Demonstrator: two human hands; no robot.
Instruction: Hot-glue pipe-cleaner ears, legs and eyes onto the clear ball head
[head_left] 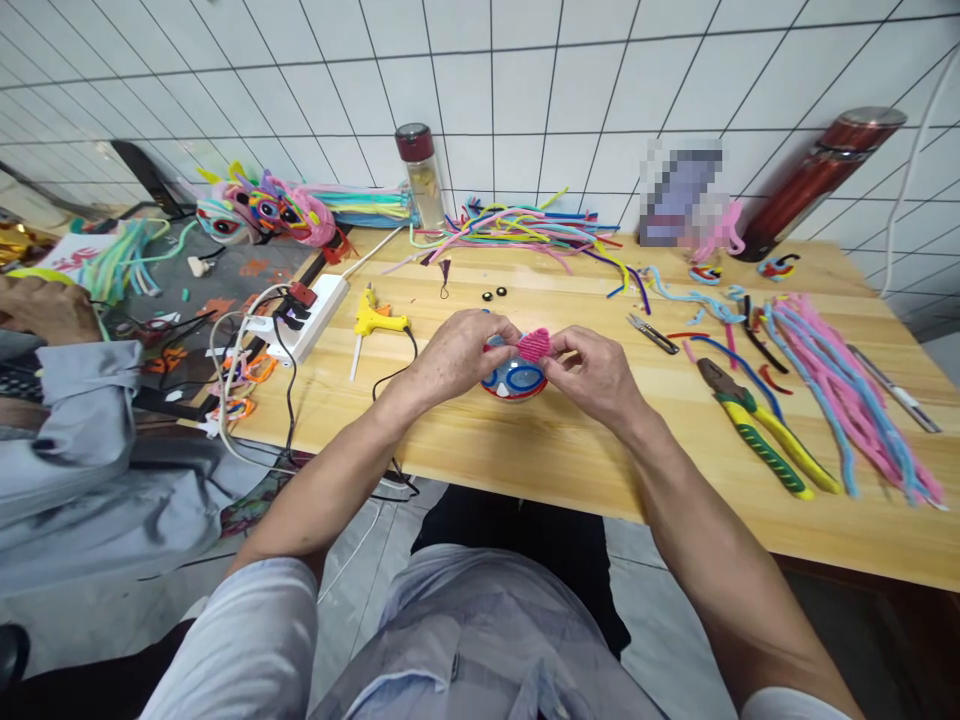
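Observation:
Both hands meet over the wooden table [480,440] in front of me. My left hand [466,352] has its fingers closed at the left of a pink ribbed piece [535,345] and the rounded object below it. That rounded object [516,378] is light blue with blue rings and a red lower edge. My right hand [594,372] pinches the right edge of the pink piece. The fingertips of my left hand partly hide the object's upper left. Two small black rounds [494,294] lie just beyond the hands.
Left: yellow glue gun [381,317], white power strip [309,318] with cables, another person's hand [49,308]. Behind: a glass bottle [421,180], loose pipe cleaners [517,232]. Right: snips [654,335], pliers [757,430], pink and blue stems [847,390], red thermos [821,185].

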